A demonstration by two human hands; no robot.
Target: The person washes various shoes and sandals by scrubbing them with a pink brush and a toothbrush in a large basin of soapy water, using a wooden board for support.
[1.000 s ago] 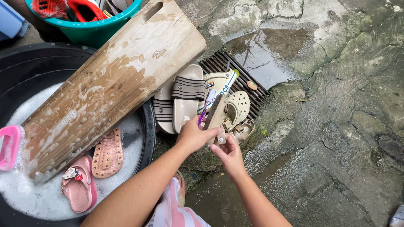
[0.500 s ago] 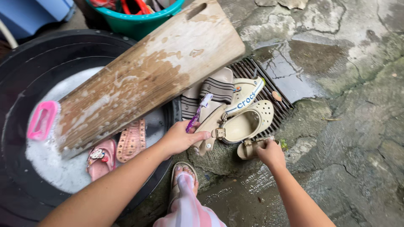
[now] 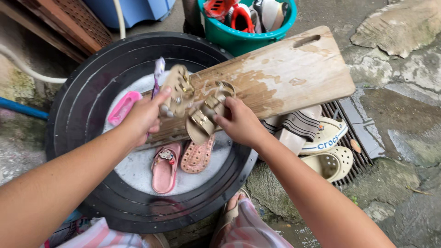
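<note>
My left hand [image 3: 143, 117] grips a beige buckled sandal [image 3: 178, 89] together with a purple toothbrush [image 3: 157, 73], held over the black basin [image 3: 82, 96]. My right hand [image 3: 239, 123] holds a second beige buckled sandal [image 3: 205, 115] just in front of the wooden washboard [image 3: 275, 78]. The board leans across the basin's rim, wet and soapy. Below the hands a pink slipper [image 3: 164, 169] and a peach slipper [image 3: 197, 156] lie in the foamy water.
A pink brush [image 3: 123, 107] rests in the suds beside the board. A teal tub [image 3: 243, 32] of items stands behind. Striped slides [image 3: 296, 126] and cream clogs [image 3: 328, 149] lie on a drain grate [image 3: 356, 151] to the right. My feet are below.
Both hands lifted the two beige sandals from the pile on the grate and carried them left over the basin. The view swung left with them.
</note>
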